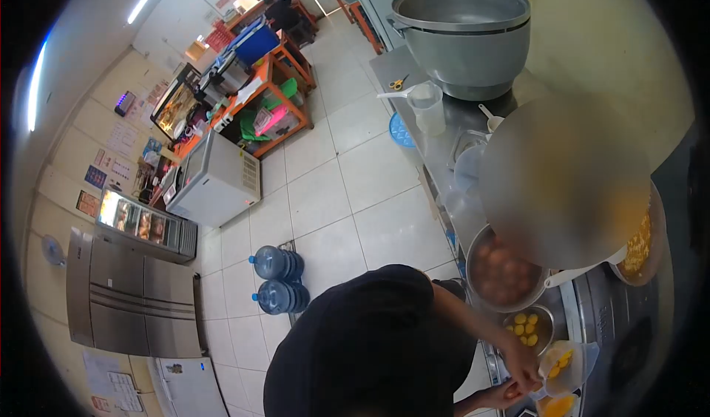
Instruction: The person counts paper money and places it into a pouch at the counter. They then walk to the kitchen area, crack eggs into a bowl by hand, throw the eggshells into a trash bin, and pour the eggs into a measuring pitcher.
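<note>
My left hand (523,367) reaches down beside a clear plastic container (568,380) holding several orange-yellow yolks (560,364). Its fingers are bent together over something small that I cannot make out. Just below and to the left, my right hand (501,395) is closed around a small reddish-brown thing, too small to tell. The two hands are close together. A metal bowl (546,321) with several yellow yolks stands above them, and a large metal bowl of brown eggs (504,275) is further up. Below the container is another one with yellow contents (558,405).
A blurred round patch covers part of the counter. A pan of yellow food (637,248) stands at the right. Further up are a big grey pot (462,43), a clear jug (427,109) and scissors (399,83). Water bottles (275,297) stand on the floor.
</note>
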Action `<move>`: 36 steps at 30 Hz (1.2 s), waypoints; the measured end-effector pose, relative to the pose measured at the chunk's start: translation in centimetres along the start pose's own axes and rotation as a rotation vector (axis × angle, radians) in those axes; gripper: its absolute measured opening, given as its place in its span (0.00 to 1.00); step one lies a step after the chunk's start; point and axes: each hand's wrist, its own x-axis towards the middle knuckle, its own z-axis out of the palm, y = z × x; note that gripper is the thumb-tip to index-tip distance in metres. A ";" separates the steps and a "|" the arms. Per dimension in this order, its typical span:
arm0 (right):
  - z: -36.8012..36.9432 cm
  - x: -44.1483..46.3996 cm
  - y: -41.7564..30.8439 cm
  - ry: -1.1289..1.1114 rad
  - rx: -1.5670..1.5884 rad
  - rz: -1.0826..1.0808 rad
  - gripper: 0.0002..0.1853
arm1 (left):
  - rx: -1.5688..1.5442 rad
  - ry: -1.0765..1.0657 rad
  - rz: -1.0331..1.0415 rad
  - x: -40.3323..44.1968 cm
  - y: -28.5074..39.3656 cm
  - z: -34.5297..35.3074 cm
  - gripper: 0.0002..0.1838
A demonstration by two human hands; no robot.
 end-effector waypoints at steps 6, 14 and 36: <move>-5.0 -9.9 10.8 -0.152 -0.257 0.281 0.32 | -0.244 -0.225 -0.209 -7.6 0.6 -6.2 0.24; -8.6 -27.0 17.1 -0.015 -0.349 0.694 0.33 | 0.466 0.632 -0.532 -11.4 -10.3 -10.7 0.18; 3.0 3.2 -15.1 -0.033 0.419 -0.204 0.32 | -0.706 0.600 -0.500 -10.6 -3.0 -10.6 0.25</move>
